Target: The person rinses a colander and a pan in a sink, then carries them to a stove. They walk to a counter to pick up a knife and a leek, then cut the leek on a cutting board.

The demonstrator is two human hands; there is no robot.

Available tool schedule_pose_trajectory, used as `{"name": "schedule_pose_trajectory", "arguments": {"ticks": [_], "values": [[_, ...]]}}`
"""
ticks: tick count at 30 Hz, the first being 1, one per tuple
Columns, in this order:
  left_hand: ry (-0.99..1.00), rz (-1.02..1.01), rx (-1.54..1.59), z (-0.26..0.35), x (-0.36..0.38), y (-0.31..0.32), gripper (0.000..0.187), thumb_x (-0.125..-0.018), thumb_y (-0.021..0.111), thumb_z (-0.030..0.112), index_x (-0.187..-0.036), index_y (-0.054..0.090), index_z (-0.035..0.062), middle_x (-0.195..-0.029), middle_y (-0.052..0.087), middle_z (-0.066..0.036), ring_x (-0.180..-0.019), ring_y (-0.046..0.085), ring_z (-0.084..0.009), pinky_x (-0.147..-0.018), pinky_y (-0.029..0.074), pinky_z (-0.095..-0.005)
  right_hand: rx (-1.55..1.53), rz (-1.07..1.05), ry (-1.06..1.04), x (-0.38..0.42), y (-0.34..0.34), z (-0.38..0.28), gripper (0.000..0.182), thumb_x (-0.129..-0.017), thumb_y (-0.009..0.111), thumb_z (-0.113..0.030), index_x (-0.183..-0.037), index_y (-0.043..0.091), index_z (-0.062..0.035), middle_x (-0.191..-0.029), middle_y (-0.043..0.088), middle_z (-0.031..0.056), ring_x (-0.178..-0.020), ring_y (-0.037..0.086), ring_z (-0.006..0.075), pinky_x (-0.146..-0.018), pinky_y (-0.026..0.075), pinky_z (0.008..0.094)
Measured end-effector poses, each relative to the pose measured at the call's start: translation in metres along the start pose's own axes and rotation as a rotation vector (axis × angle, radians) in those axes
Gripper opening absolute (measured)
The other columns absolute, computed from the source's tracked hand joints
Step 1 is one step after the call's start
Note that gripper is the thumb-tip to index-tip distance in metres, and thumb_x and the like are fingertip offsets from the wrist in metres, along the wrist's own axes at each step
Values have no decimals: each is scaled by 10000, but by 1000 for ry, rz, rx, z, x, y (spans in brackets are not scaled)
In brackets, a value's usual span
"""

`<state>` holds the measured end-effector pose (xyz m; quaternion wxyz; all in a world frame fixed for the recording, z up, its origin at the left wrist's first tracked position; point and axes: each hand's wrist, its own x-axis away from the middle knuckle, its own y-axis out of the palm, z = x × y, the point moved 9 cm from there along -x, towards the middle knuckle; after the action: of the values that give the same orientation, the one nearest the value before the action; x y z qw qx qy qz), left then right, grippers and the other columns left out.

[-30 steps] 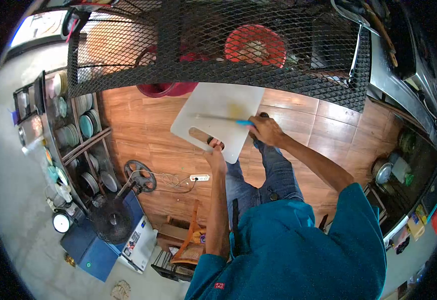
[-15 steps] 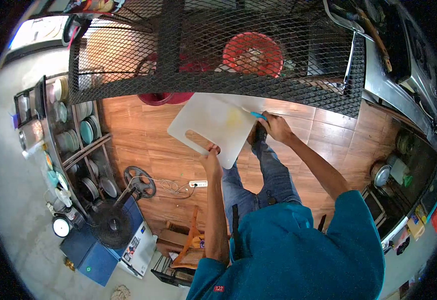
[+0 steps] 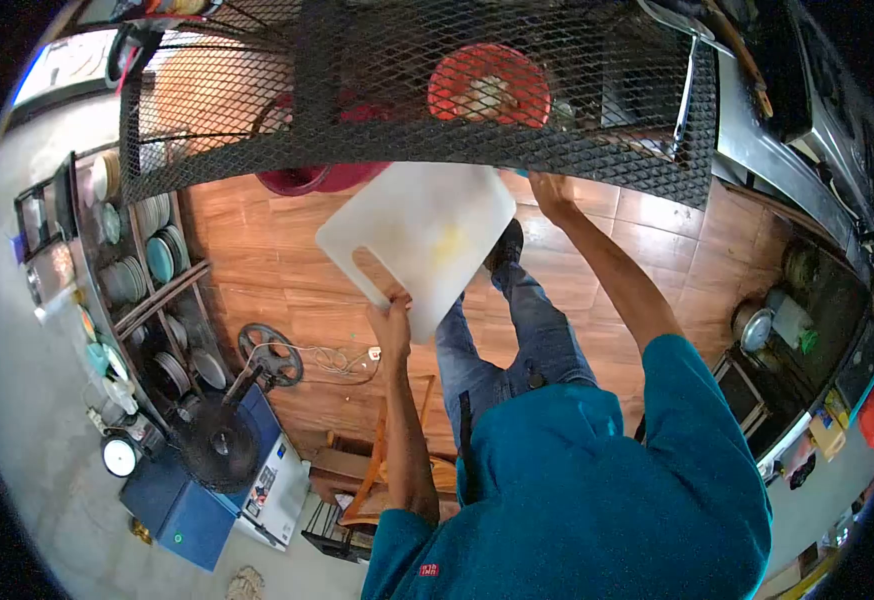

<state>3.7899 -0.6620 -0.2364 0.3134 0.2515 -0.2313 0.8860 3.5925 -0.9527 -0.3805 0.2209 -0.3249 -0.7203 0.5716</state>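
Observation:
My left hand [image 3: 390, 325] is closed on the near edge of a white cutting board [image 3: 397, 230], at its slotted handle. The board is tilted in the air, with a yellowish stain on its surface, and its far end passes behind a black mesh shelf. My right hand [image 3: 554, 195] is closed on a knife [image 3: 521, 172], just right of the board. Only a bit of the blue handle shows; the blade is hidden behind the mesh. A red basin [image 3: 489, 88] with pale pieces in it is seen through the mesh.
The black mesh shelf [image 3: 597, 165] spans the top of the view. Behind it stands a dark red tub [image 3: 302, 180]. Plates fill a rack [image 3: 162, 300] at left, near a black fan [image 3: 219, 445] and a wooden chair [image 3: 377, 480]. Pots [image 3: 754, 325] stand at right.
The board has moved a little left and away from me. My right hand has carried the knife off the board, forward and under the mesh shelf's edge.

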Motion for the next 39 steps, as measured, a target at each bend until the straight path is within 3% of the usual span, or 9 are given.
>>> {"name": "schedule_pose_trajectory", "arguments": {"ticks": [7, 10, 15, 20, 22, 25, 27, 29, 39], "values": [[293, 25, 61, 1, -52, 38, 136, -814, 504, 17, -810, 626, -42, -700, 542, 3, -624, 472, -80, -557, 380, -249, 153, -78, 4, 20, -48, 3, 163, -819, 532, -106, -932, 644, -73, -892, 637, 136, -756, 622, 278, -709, 473, 433], [21, 118, -79, -32, -77, 48, 114, -806, 503, -1, -814, 611, -39, -700, 538, 5, -611, 457, -74, -550, 372, -243, -134, -131, 139, 48, -86, -8, 191, -829, 579, -172, -986, 635, -78, -905, 630, 138, -776, 620, 282, -702, 463, 429], [45, 82, 332, -36, -45, 42, 94, -788, 495, -35, -846, 569, -29, -723, 531, -16, -653, 498, -100, -600, 401, -242, -897, -437, 671, 121, -70, -39, 430, -903, 533, -391, -1139, 546, -33, -913, 627, 259, -876, 615, 401, -792, 473, 487], [-56, 48, 396, -46, -6, 15, 127, -769, 493, -67, -873, 544, -13, -751, 533, -30, -671, 520, -116, -635, 427, -241, -321, -284, 29, 95, -59, -48, 300, -918, 504, -351, -990, 522, -60, -634, 607, 156, -540, 615, 341, -499, 493, 437], [-62, 142, 438, -52, 12, -5, 97, -773, 514, -76, -842, 577, -50, -804, 600, -73, -685, 570, -130, -602, 456, -241, -33, -374, 286, 102, -4, 18, 267, -932, 464, -297, -998, 536, -48, -646, 613, 150, -560, 615, 362, -502, 496, 433], [-77, 121, 361, -74, 32, -30, 88, -771, 521, -74, -835, 578, -59, -803, 609, -87, -705, 590, -145, -626, 477, -250, -207, -313, 771, 120, 28, 97, 371, -931, 477, -391, -953, 565, -31, -598, 582, 134, -484, 580, 246, -411, 432, 361], [-88, 112, 346, -93, 39, -47, 97, -769, 520, -77, -843, 582, -62, -796, 610, -86, -702, 590, -146, -629, 479, -253, -1341, -364, 992, 135, 20, 60, 407, -907, 536, -446, -967, 546, -43, -574, 521, 68, -450, 490, 146, -409, 388, 292], [-102, 121, 338, -92, 44, -55, 106, -768, 520, -80, -850, 586, -66, -790, 610, -85, -699, 591, -147, -632, 481, -255, -1521, -364, 1038, 120, -37, 8, 406, -906, 571, -410, -1003, 498, -22, -562, 467, 33, -443, 427, 103, -407, 358, 252], [-128, 271, 293, -65, 81, -119, 126, -723, 522, 51, -767, 628, -2, -690, 589, -38, -614, 542, -132, -570, 425, -256, -1253, -377, 946, 105, -24, -50, 398, -933, 481, -416, -875, 601, -41, -525, 474, 12, -412, 456, 119, -380, 378, 276]]}}
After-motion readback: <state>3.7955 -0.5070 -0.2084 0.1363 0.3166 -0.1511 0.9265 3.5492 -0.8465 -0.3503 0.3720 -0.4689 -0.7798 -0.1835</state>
